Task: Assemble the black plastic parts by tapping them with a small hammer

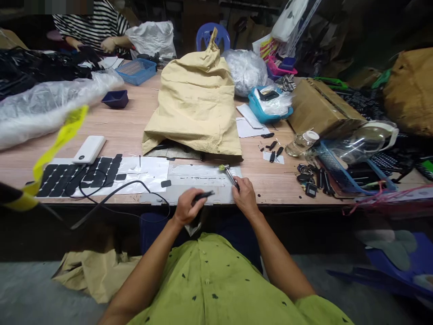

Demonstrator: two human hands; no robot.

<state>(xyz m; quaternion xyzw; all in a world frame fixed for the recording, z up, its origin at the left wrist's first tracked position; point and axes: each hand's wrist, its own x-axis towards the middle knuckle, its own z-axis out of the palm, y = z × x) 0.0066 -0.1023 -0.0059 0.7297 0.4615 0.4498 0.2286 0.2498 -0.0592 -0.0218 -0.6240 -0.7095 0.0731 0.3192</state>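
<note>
My left hand (pixel 185 208) is closed around a narrow black piece (pixel 204 195), held just above the front edge of the table; its exact kind is hard to make out. In my right hand (pixel 246 197) is a small hammer (pixel 230 175) with a metal shaft and a yellowish head, which points away from me. Under both hands lies a pale, scuffed work board (pixel 182 174). To its left is a white sheet (pixel 154 169) with rows of black rounded patches (pixel 62 176).
A large tan sack (pixel 196 99) stands beyond the board. Black cables and a white power bank (pixel 89 150) lie left. Small black parts (pixel 272 145), a clear jar (pixel 301 143) and a blue basket (pixel 358 174) sit right. Across the table, a person in striped sleeves (pixel 94 20) works.
</note>
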